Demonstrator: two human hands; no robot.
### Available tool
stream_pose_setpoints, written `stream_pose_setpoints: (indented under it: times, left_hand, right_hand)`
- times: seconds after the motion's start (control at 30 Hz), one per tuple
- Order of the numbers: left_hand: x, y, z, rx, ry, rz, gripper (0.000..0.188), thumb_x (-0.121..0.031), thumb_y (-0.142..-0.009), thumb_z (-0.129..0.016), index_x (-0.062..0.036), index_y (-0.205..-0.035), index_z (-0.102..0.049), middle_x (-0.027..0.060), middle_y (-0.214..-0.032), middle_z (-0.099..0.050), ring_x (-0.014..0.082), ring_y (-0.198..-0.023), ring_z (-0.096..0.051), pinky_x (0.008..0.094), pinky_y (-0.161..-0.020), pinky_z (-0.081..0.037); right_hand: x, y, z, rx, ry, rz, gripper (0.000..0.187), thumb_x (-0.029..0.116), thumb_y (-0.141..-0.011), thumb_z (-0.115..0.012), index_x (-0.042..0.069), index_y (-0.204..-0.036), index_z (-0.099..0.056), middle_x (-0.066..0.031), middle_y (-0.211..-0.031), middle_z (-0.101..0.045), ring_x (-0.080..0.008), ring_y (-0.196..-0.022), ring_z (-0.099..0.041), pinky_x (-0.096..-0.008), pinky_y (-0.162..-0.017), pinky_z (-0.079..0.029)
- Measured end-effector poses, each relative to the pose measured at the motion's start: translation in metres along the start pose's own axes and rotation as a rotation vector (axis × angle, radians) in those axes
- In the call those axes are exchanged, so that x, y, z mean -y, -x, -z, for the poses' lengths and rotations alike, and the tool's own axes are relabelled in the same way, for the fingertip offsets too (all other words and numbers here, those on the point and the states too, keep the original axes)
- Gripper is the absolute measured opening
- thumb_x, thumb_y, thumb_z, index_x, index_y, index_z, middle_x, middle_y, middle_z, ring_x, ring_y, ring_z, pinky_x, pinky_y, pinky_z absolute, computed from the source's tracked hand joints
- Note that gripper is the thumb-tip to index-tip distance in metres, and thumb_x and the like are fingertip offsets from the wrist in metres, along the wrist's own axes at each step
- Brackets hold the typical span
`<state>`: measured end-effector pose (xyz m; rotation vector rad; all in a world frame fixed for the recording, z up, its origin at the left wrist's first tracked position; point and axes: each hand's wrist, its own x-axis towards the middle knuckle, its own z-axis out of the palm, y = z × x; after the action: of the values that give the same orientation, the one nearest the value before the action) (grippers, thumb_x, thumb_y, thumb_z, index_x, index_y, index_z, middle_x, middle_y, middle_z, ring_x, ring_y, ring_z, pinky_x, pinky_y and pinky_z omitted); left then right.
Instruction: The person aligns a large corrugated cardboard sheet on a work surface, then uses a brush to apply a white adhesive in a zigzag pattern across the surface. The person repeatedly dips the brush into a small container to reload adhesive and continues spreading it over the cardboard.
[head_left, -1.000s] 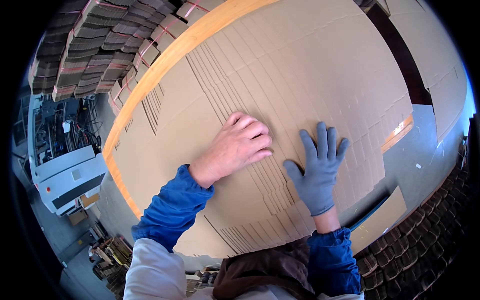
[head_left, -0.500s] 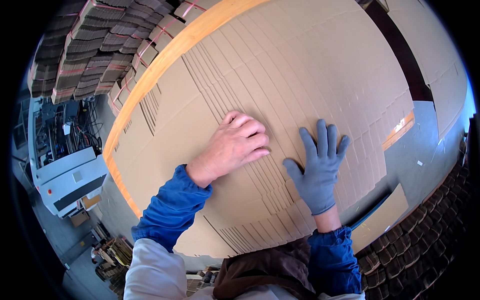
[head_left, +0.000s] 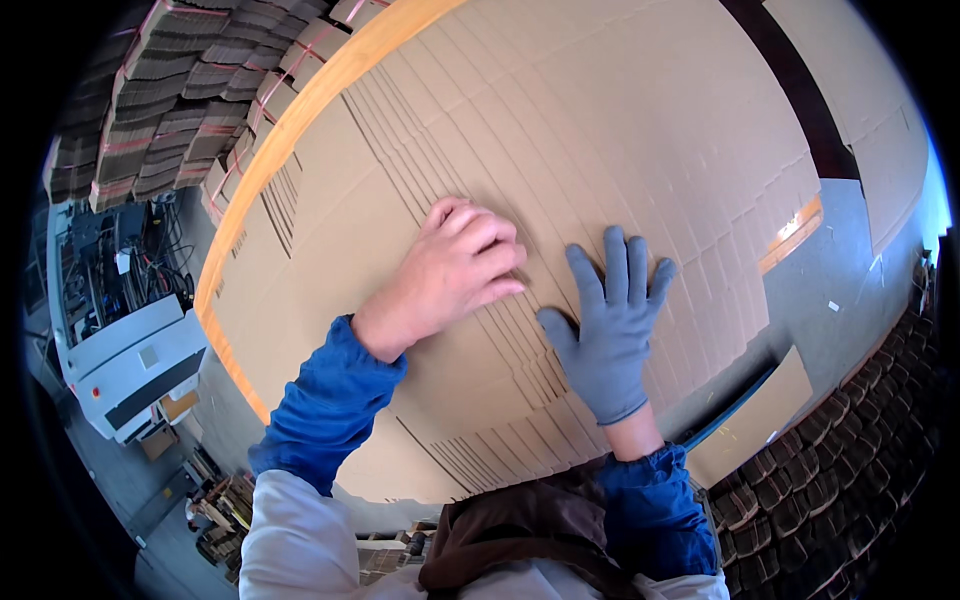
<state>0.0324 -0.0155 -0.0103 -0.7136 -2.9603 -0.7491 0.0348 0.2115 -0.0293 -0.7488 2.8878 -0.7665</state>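
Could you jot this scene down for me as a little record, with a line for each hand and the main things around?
Left hand: bare, fingers curled, resting on the cardboard; any grip is unclear
Right hand: gray glove, fingers spread, palm down on the cardboard
Work surface: overlapping brown cardboard sheets, edges staggered
Border: curved-looking wooden edge along the left
Upper left: strapped bundles
Left: pale machine
Lower right: dark stacks
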Motion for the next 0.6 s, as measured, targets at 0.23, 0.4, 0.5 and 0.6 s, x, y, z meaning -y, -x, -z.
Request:
stream_pose_setpoints:
  times: [0.23,0.4,0.5,0.6]
  left_hand:
    - [-0.010,0.012,-0.002,0.099,0.088,-0.005,0.025,-0.026,-0.078,-0.079,-0.0152,-0.091,-0.062,-0.0016,-0.102,-0.055,0.0209,-0.101,-0.052,0.0410,-0.095,-0.040]
    - [-0.009,0.014,0.001,0.086,0.092,0.006,0.025,-0.027,-0.077,-0.079,-0.0155,-0.092,-0.062,-0.0023,-0.101,-0.056,0.0203,-0.100,-0.052,0.0404,-0.096,-0.039]
    - [-0.009,0.018,0.002,0.091,0.099,0.014,0.026,-0.027,-0.077,-0.079,-0.0155,-0.092,-0.062,-0.0023,-0.101,-0.056,0.0201,-0.100,-0.052,0.0403,-0.096,-0.039]
    - [-0.009,0.020,0.002,0.095,0.104,0.013,0.025,-0.027,-0.077,-0.079,-0.0155,-0.092,-0.062,-0.0022,-0.100,-0.056,0.0199,-0.100,-0.052,0.0403,-0.096,-0.039]
  right_hand:
    - [-0.001,0.002,0.000,0.028,0.027,-0.016,0.068,0.038,-0.078,-0.073,0.013,-0.138,-0.052,-0.0222,-0.151,-0.036,-0.0462,-0.139,-0.031,-0.0695,-0.112,-0.014]
    - [0.000,0.003,-0.002,0.035,0.035,-0.009,0.069,0.041,-0.080,-0.072,0.014,-0.139,-0.051,-0.0220,-0.152,-0.035,-0.0461,-0.140,-0.030,-0.0690,-0.113,-0.012]
    - [-0.001,0.004,-0.003,0.030,0.035,-0.006,0.070,0.041,-0.079,-0.073,0.014,-0.140,-0.051,-0.0220,-0.153,-0.034,-0.0459,-0.140,-0.030,-0.0688,-0.114,-0.012]
    - [-0.002,0.004,-0.003,0.033,0.030,-0.008,0.071,0.041,-0.079,-0.073,0.015,-0.141,-0.050,-0.0217,-0.153,-0.034,-0.0458,-0.140,-0.030,-0.0686,-0.114,-0.012]
